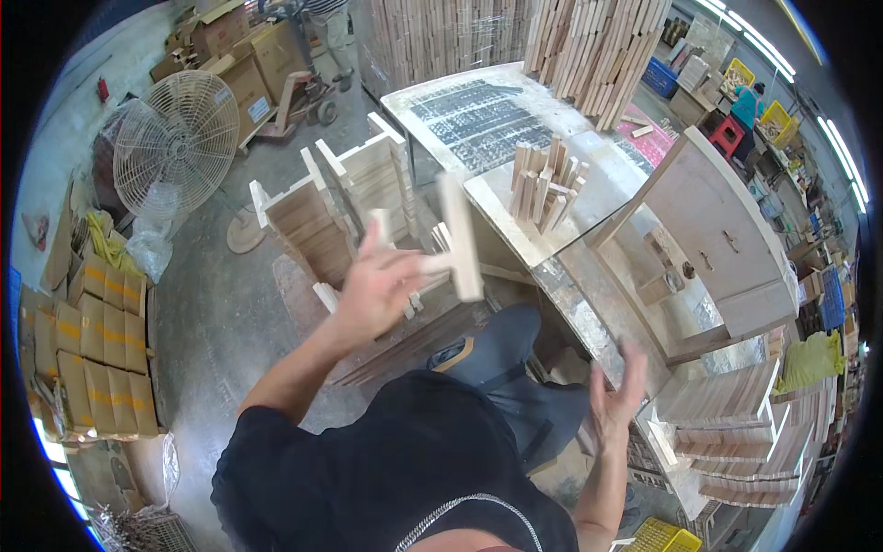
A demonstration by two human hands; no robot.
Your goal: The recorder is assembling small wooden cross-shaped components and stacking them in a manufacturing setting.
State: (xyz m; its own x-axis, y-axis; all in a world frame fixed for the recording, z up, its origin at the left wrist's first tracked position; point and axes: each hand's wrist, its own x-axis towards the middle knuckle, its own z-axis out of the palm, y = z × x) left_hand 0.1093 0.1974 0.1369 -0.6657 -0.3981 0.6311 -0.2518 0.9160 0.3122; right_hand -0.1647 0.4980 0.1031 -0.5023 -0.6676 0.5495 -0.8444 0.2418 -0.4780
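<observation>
left fingers (405,269) grip a wooden piece (441,263), crossbar (463,247) beyond them; likely light, stiff, best held mid-stem; right fingers (635,366) spread, empty.

L hand (375,287) w/ wooden T-pc (464,258), R hand (618,397) nr bench (572,293)

The wooden piece (465,253) in the grip is motion-blurred, most strongly at its upper end. The left hand (372,290) covers the piece's near end. Below right of the grip, the right hand (616,402) is blurred at the fingertips. Above right of the grip, the view's upper edge cuts off the stack of wooden strips (600,51). Farther right, the distant person (748,106) is too small for hand detail. Well below right, the lower edge crops the yellow crate (664,536).
</observation>
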